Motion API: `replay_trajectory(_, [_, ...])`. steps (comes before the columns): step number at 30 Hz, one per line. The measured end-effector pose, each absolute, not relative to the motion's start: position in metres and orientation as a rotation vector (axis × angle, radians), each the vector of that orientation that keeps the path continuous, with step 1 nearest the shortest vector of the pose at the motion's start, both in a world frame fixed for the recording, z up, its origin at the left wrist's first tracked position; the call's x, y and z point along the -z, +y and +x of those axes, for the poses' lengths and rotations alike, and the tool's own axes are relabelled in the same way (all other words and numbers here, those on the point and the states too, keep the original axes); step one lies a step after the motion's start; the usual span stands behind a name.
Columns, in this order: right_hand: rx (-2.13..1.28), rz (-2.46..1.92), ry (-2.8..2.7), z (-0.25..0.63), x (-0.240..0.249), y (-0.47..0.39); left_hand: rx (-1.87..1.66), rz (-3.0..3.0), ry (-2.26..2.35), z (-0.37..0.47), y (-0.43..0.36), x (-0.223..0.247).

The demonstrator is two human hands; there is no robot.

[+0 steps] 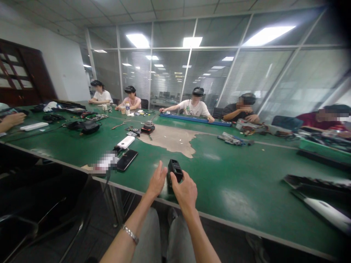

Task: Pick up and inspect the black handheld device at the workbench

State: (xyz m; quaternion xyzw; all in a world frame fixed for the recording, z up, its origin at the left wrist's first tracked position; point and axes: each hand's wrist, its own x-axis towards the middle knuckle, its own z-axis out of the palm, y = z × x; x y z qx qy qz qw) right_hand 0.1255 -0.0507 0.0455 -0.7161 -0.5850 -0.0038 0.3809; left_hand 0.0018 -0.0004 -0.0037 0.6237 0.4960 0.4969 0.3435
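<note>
A small black box-shaped device (176,170) with square recesses in its top is at the near edge of the green table (219,175). My right hand (186,189) grips it from the right, thumb on the near side and fingers round the far side. My left hand (158,179) is just to its left, fingers stretched out and holding nothing; whether it touches the device I cannot tell. A black phone (127,160) lies to the left of my hands, with a white power bank (125,142) behind it.
Beyond my hands lies a torn sheet of brown paper (175,140). A black-and-red part (148,126) sits at its left edge. Grey parts (231,138) and a green crate (323,151) are to the right. Several people sit round the table; one holds a long blue bar (194,119).
</note>
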Motion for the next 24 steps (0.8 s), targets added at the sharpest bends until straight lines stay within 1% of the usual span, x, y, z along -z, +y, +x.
replay_trajectory(7, [0.057,-1.826,-1.547,0.121,-0.042,-0.056,-1.284,1.631,1.27,0.002,0.003,0.007])
replay_trajectory(16, [0.048,-1.861,-1.58,0.122,-0.022,-0.069,-1.258,1.648,1.289,0.002,0.002,0.005])
replay_trajectory(21, [0.03,-1.765,-1.628,0.125,-0.01,-0.072,-1.258,1.646,1.293,0.003,0.002,0.005])
replay_trajectory(24, [0.058,-1.721,-1.564,0.125,-0.006,-0.063,-1.257,1.661,1.29,0.003,0.002,0.005])
